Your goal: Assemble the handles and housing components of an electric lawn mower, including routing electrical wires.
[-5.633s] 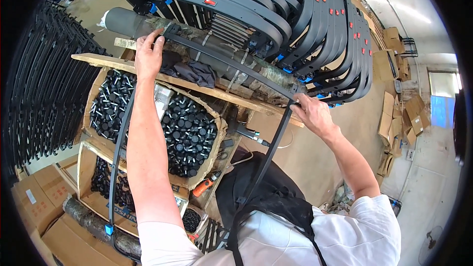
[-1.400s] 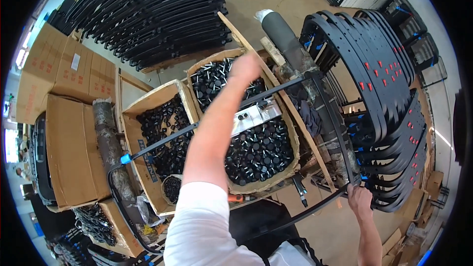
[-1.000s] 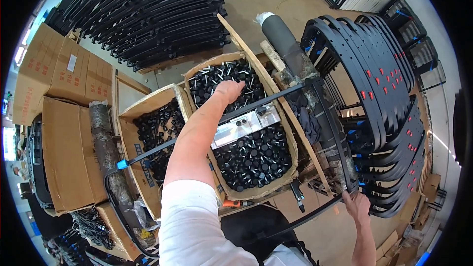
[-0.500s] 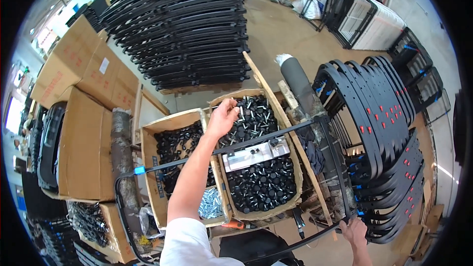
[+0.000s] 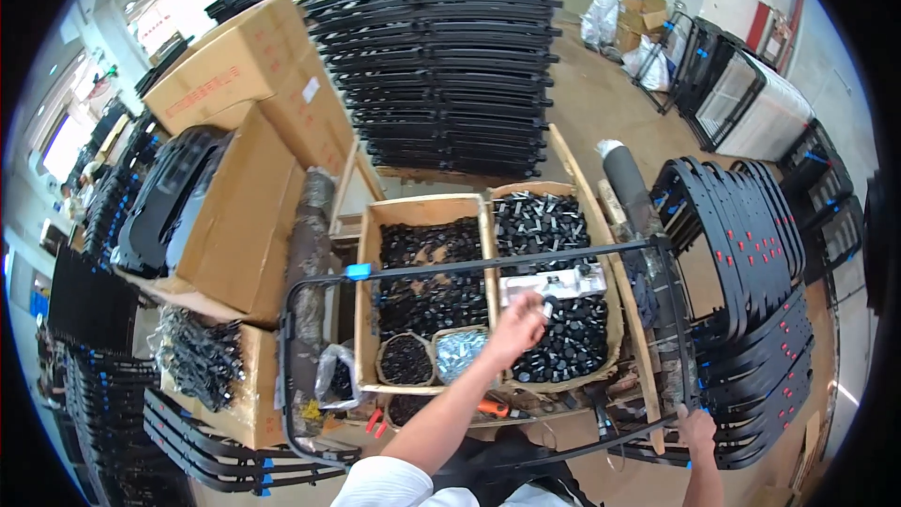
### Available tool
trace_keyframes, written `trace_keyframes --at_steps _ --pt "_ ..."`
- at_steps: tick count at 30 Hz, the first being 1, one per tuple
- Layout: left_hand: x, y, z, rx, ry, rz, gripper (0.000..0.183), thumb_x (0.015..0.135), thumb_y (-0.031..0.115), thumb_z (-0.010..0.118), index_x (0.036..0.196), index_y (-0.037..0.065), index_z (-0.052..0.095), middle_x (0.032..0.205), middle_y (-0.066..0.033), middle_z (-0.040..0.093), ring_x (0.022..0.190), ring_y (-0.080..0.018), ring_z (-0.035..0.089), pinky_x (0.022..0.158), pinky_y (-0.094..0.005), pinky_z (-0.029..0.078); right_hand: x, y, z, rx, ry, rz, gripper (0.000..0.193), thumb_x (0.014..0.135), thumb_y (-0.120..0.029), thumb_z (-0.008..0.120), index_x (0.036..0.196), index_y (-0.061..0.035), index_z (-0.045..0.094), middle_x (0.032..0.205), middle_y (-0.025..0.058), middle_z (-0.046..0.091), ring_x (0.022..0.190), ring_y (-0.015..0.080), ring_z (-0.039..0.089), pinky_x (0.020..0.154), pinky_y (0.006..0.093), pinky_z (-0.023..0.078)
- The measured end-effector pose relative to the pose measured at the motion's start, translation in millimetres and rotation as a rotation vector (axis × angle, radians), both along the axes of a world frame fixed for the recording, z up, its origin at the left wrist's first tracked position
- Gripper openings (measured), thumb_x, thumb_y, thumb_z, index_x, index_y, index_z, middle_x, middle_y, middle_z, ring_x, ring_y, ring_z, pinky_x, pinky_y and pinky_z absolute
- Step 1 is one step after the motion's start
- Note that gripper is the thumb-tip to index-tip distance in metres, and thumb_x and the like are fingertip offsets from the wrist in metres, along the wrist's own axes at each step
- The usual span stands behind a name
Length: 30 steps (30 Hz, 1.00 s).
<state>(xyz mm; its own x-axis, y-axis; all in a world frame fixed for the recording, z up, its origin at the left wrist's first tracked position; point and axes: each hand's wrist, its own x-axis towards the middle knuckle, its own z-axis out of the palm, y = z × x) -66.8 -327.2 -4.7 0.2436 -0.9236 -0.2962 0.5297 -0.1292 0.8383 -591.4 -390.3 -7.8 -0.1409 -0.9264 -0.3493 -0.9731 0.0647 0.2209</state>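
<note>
Head view: left hand [image 5: 519,330], drawn back from carton's [image 5: 614,324] far end, fingers pinching small bolt-like part [image 5: 548,308], pick apparently complete; right hand [image 5: 696,430] clasping black frame [image 5: 450,267].

1. Your left hand [image 5: 514,330] seems to pinch a small bolt [image 5: 547,307] over a cardboard box [image 5: 615,338] of black-headed bolts [image 5: 563,347].
2. Your right hand [image 5: 696,427] grips the black frame [image 5: 469,265] near its near right corner.
3. A blue clip [image 5: 358,271] sits on the frame's far bar.
4. A silvery block [image 5: 526,287] lies among the black-headed bolts.
</note>
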Motion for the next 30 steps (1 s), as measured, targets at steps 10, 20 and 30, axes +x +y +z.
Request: trace_keyframes --at_steps 10,20,30 --pt "-24 150 18 -0.108 -0.830 -0.165 0.025 0.100 0.019 0.065 0.119 0.003 0.058 0.101 -0.0180 0.069 0.094 -0.0353 0.070 0.081 -0.0460 0.055 54 -6 1 -0.071 0.039 0.265 0.041 0.096 -0.038 0.061 0.089 -0.0005 0.077 0.092 0.0242 0.078 0.091 0.0402 0.078 0.078 0.0532 0.062" --pt "-11 190 -4 -0.053 -0.720 -0.075 0.035 0.098 0.009 0.064 0.130 0.002 0.052 0.100 -0.0161 0.063 0.091 -0.0289 0.066 0.084 -0.0440 0.055 376 100 82 0.788 -1.027 0.409 0.034 0.101 -0.029 0.068 0.118 -0.0006 0.074 0.077 0.0014 0.069 0.066 0.0091 0.061 0.060 0.0275 0.050" --pt "-1 258 37 0.316 -0.527 -0.182 0.035 0.108 0.024 0.060 0.134 0.002 0.055 0.093 -0.0101 0.073 0.079 -0.0177 0.070 0.075 -0.0345 0.057 411 -66 36 0.400 -1.186 0.421 0.038 0.087 -0.007 0.072 0.126 -0.0038 0.072 0.096 0.0035 0.073 0.077 0.0107 0.065 0.070 0.0280 0.054"
